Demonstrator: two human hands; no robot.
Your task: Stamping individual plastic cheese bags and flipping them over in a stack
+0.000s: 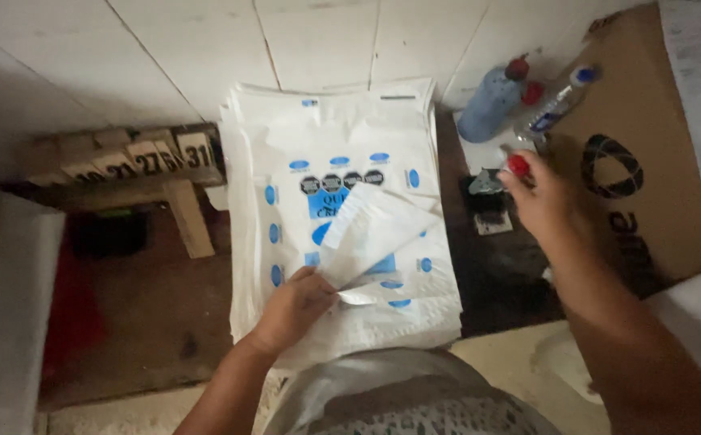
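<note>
I stand over a dark brown worktop (165,322) that fills the middle of the frame, set against a wall of large pale tiles (205,48) along the top. At the upper left a low wooden stand (181,201) carries a row of small wooden number blocks (137,157). In the centre lies a thick stack of white printed bags (342,217) with blue ovals and dark round marks, its long axis running from the bottom of the frame up to the wall. My left hand (294,306), at lower centre, pinches a single small white bag (374,229) by its lower corner, thumb and fingers closed on it; the bag is lifted off the stack and tilts, its long axis slanting from lower left to upper right, its free end pointing towards the upper right. My right hand (539,197), at right of centre, has its fingers closed around a small red-capped thing (518,165), too blurred for me to say what it is. Just beyond it, at the upper right, stand a blue bottle with a red top (491,101) and a clear bottle with a blue cap (560,101), which leans. A sheet of brown cardboard (656,121) with a black ring mark covers the right side.
</note>
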